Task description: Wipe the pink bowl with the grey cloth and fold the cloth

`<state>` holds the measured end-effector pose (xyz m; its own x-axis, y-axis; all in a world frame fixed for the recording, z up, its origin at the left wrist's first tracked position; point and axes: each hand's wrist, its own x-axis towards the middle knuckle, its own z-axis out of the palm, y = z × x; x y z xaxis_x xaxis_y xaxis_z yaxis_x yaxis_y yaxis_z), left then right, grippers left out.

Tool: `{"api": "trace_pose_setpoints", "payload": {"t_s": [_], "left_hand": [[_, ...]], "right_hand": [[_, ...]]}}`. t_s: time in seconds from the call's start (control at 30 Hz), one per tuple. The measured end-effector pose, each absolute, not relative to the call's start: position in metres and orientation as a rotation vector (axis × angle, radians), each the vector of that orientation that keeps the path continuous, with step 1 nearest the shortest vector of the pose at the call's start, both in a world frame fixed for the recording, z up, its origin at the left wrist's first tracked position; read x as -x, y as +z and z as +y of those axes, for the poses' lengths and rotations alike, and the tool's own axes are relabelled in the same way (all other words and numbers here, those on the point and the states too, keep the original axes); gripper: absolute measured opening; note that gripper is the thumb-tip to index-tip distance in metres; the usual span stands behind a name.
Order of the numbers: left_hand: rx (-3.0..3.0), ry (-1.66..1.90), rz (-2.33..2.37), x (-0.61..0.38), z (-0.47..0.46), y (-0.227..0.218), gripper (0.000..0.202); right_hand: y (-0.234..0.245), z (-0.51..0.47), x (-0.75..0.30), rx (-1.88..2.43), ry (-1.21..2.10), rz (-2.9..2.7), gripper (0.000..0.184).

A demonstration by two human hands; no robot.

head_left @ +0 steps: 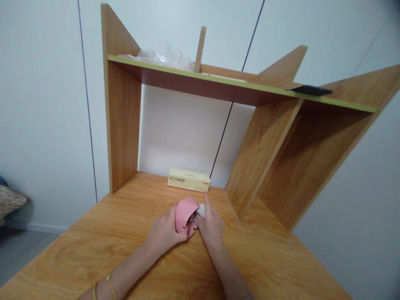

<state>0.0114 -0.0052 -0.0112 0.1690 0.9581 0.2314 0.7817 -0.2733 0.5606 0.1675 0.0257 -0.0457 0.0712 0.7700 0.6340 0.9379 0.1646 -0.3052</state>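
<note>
Gripping pink hollow piece (pixel 186 210) in left hand (pixel 164 232); right hand (pixel 211 225) holds grey cloth (pixel 201 211) at its opening, index finger extended. Both hands over table (pixel 103 233), short of back edge, near which cream box (pixel 188 180) lies. Wide tabletop stretches to left edge; wooden divider (pixel 265 154) stands nearer, right of hands.

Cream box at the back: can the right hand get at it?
Likely yes: the right hand is close and nothing visible blocks the cream box, though the grey cloth occupies that hand's grip.
</note>
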Motion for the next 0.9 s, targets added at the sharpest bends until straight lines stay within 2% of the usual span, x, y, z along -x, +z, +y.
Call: {"api": "trace_pose_setpoints", "payload": {"t_s": [0.23,0.33,0.5,0.63,0.9], "left_hand": [[-2.17,0.705,1.698,-0.014,-0.006,-0.009,0.06],[-2.156,0.714,1.673,-0.014,-0.005,-0.01,0.06],[-2.098,0.757,1.7,-0.013,-0.003,-0.012,0.062],[-2.101,0.784,1.678,-0.012,-0.002,-0.014,0.062],[-2.135,0.856,1.594,-0.009,-0.002,-0.018,0.067]], "right_hand": [[-0.041,0.021,-0.167,1.503,-0.441,-1.799,0.06],[-0.038,0.023,-0.165,1.701,-0.314,-1.73,0.063],[-0.036,0.027,-0.163,2.002,0.08,-1.624,0.062],[-0.036,0.027,-0.161,1.971,0.218,-1.626,0.061],[-0.049,0.03,-0.166,1.758,0.223,-1.627,0.057]]}}
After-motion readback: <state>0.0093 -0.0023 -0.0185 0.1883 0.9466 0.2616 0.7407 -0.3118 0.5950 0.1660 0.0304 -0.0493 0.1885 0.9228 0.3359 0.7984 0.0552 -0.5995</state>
